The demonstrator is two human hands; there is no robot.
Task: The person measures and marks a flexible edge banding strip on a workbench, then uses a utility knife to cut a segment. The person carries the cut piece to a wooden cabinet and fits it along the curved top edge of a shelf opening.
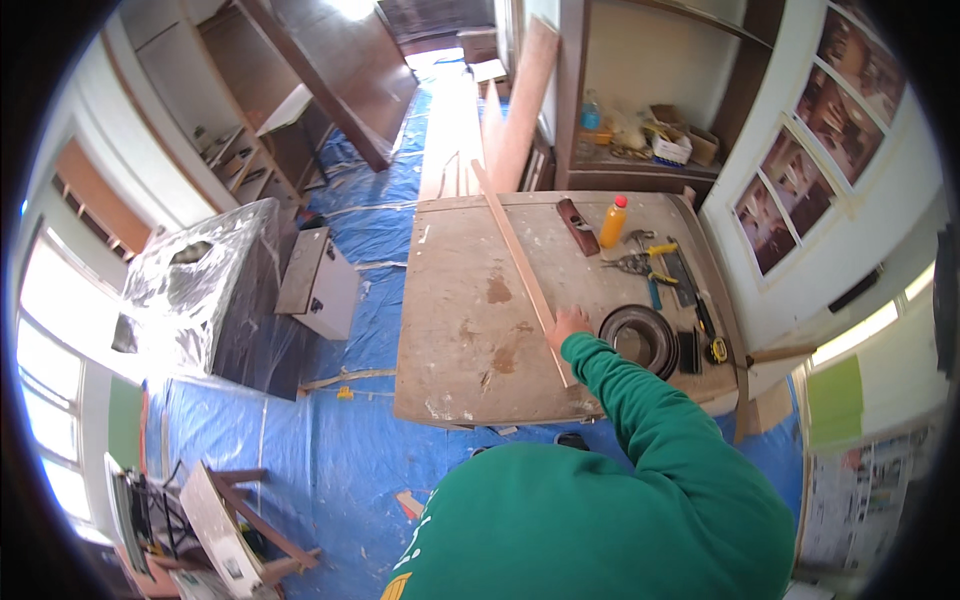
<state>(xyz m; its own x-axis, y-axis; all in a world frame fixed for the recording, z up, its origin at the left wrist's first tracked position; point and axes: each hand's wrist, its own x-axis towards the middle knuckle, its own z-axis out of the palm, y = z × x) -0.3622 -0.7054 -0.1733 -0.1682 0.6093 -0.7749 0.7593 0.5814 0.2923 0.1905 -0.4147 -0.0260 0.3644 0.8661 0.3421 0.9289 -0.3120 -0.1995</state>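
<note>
A long, narrow wooden strip (513, 250) lies slantwise across the worktable (437, 290), its far end sticking out past the back edge. My right hand (568, 326), reaching out in a green sleeve, is closed on the strip near its close end. To the right of that hand sits a coiled dark brown band (657, 336). Yellow-handled snips (632, 264) lie beyond the coil, near a hand plane (577, 227) and an orange bottle with a red cap (612, 224). My left hand is out of view.
A yellow tape measure (717, 350) rests at the table's right side. Blue sheeting (350, 440) covers the floor. A plastic-wrapped cabinet (240, 290) and a small white box unit (327, 290) stand left. Long boards (530, 110) lean behind the table; a wooden trestle (230, 530) sits lower left.
</note>
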